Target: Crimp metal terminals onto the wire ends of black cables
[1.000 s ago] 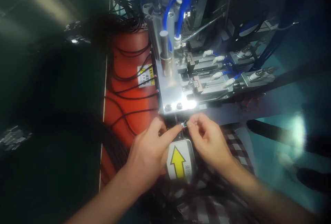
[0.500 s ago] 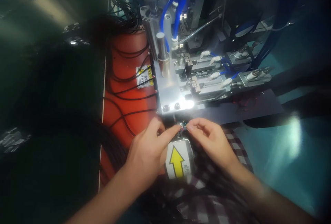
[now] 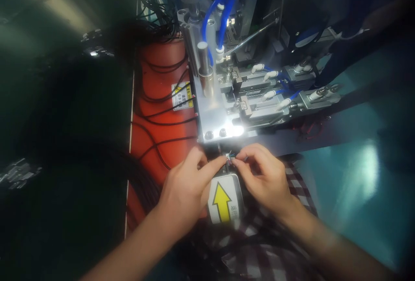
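Several thin coloured wires [image 3: 231,156] with a small whitish part stick out between my fingertips, just below the machine's bright metal plate [image 3: 212,116]. My left hand [image 3: 188,181] is closed, its thumb and index finger at the left side of the wires. From the right, my right hand [image 3: 266,177] pinches at the wire ends with thumb and index finger. Below the fingertips lies a white label with a yellow arrow [image 3: 221,201]. What exactly sits under the fingertips is too small to make out.
Black cables [image 3: 158,142] cross the orange-red surface [image 3: 155,112] at left. Blue air tubes [image 3: 223,17] and metal cylinders [image 3: 269,108] stand above and right of my hands. Checkered cloth [image 3: 269,259] shows below.
My right hand has shifted and turned slightly at the wires, its fingers still pinched. The wires fan out a little differently. My left hand stays nearly in place.
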{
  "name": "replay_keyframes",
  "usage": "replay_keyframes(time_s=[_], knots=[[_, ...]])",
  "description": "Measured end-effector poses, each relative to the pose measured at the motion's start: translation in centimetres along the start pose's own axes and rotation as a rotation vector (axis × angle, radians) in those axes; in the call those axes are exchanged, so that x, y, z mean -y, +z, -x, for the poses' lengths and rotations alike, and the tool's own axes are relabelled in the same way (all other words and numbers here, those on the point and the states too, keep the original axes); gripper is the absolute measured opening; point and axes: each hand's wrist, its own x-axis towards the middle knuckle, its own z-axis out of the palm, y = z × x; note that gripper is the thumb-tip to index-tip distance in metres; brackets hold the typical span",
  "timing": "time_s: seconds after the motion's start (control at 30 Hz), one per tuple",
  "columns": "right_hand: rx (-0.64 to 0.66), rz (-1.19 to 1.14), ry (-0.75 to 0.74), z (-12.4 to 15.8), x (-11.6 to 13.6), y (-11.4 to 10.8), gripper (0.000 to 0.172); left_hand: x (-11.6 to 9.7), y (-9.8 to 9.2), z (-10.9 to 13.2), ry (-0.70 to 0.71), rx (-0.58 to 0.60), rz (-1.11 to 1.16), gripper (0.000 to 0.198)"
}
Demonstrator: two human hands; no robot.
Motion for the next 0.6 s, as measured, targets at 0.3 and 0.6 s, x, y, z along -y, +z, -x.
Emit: replay_keyframes(time_s=[0.3,0.6], knots=[[0.039,0.105,-0.075,0.25,-0.52,0.00,0.009,0.02,0.02,0.02,0.008,0.001,-0.003,0.034],[0.022,-0.012,0.019,0.01,-0.24,-0.23,0.007,-0.05,-0.01,-0.06,0.019,-0.012,-0.028,0.033]])
